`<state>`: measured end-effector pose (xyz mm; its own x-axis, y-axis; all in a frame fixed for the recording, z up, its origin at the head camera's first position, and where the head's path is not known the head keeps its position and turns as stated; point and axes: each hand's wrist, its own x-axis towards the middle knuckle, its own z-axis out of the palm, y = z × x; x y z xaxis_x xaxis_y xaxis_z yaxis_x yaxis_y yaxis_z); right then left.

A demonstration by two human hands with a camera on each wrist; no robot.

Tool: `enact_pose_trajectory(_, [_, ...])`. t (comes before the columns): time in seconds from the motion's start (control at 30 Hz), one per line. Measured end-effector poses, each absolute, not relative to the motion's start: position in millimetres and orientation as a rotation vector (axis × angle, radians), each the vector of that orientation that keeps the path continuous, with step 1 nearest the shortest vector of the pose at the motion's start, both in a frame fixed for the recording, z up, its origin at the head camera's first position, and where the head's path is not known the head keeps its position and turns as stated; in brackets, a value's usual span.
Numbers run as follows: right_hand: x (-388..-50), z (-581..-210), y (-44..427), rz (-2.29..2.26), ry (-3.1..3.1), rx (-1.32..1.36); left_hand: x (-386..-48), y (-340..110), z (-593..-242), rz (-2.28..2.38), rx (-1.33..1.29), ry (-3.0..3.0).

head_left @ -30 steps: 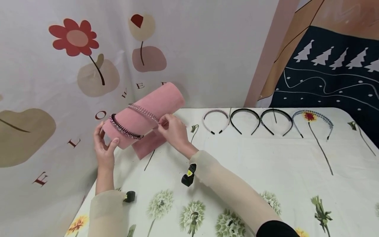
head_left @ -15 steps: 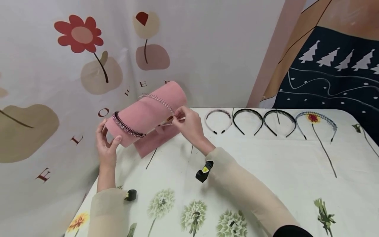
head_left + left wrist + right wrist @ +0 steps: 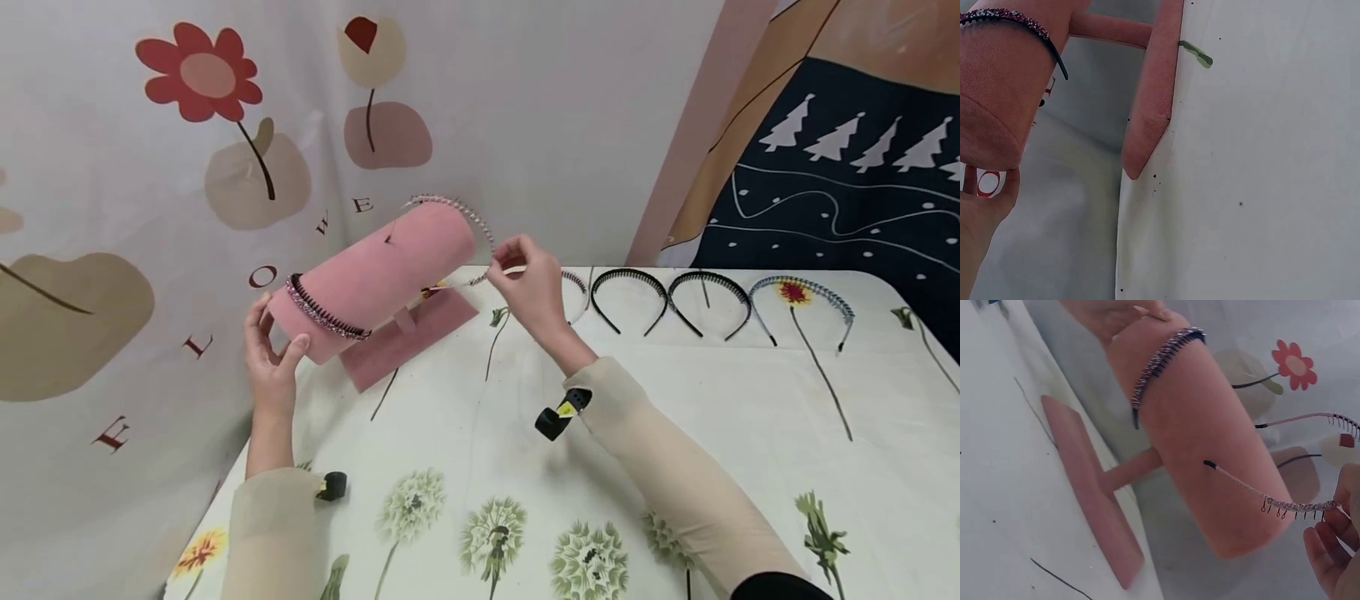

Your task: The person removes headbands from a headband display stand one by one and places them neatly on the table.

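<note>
My left hand (image 3: 273,367) grips the near left end of a pink, roll-shaped headband stand (image 3: 367,267). The left wrist view has the thumb and fingertips of my left hand (image 3: 988,209) on the roll's end. Around that end sits a dark toothed headband (image 3: 311,315) with glittery pink beading. My right hand (image 3: 532,287) pinches a pale beaded headband (image 3: 483,225) with small wire teeth, beside the roll's far right end. In the right wrist view both free tips of this pale headband (image 3: 1297,505) point back toward the roll.
Along the table's back edge lie two black headbands (image 3: 628,275), a bluish headband (image 3: 806,287) and a pale headband (image 3: 579,287) partly behind my right hand. The stand's flat pink base (image 3: 408,342) is under the roll. A printed cloth wall (image 3: 525,125) rises behind.
My right hand has moved right and slightly up, drawing the pale headband along the roll and off its right end. My left hand keeps its grip on the stand.
</note>
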<state>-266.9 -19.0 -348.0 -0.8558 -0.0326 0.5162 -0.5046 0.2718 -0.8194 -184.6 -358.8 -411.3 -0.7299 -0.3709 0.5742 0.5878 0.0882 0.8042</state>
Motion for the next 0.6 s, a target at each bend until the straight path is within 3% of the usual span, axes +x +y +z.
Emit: enact_pose_trajectory(0.6, [-264, -344, 44, 1.532, -2.284, 0.417, -187, -360, -410, -1.711, -0.208, -1.701])
